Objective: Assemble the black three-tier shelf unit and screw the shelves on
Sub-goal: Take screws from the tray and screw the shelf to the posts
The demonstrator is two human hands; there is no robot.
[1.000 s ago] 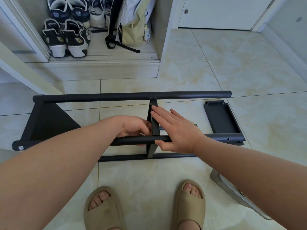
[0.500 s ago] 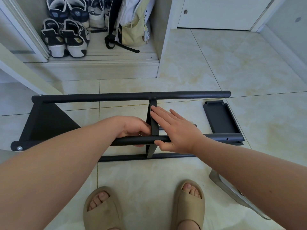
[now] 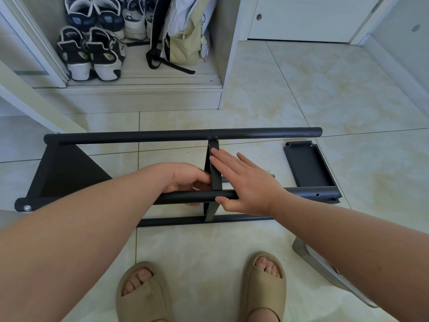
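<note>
Head view, looking down. The black shelf unit (image 3: 69, 175) lies on its side on the tiled floor (image 3: 325, 101), its poles running left to right: a far pole (image 3: 183, 135), a near pole (image 3: 290, 193) raised above the floor, and a low pole (image 3: 176, 221) resting on the tiles. A triangular end shelf (image 3: 67, 173) joins the poles at the left, with a silver screw head (image 3: 27, 208) showing at the near pole's left end. The middle shelf (image 3: 214, 175), seen edge-on, stands between the far and near poles. The right hand (image 3: 248, 182) lies flat against this shelf's right face, fingers straight and together, thumb under the near pole. The left hand (image 3: 188, 178) meets the shelf's left face just above the near pole with fingers curled; whether they hold anything cannot be told. A loose shelf (image 3: 308, 163) lies on the floor near the poles' right ends. Two feet in beige sandals (image 3: 144, 291) stand just in front of the unit. Beyond it, an open cabinet holds sneakers (image 3: 90, 54) and a backpack (image 3: 183, 31).
</note>
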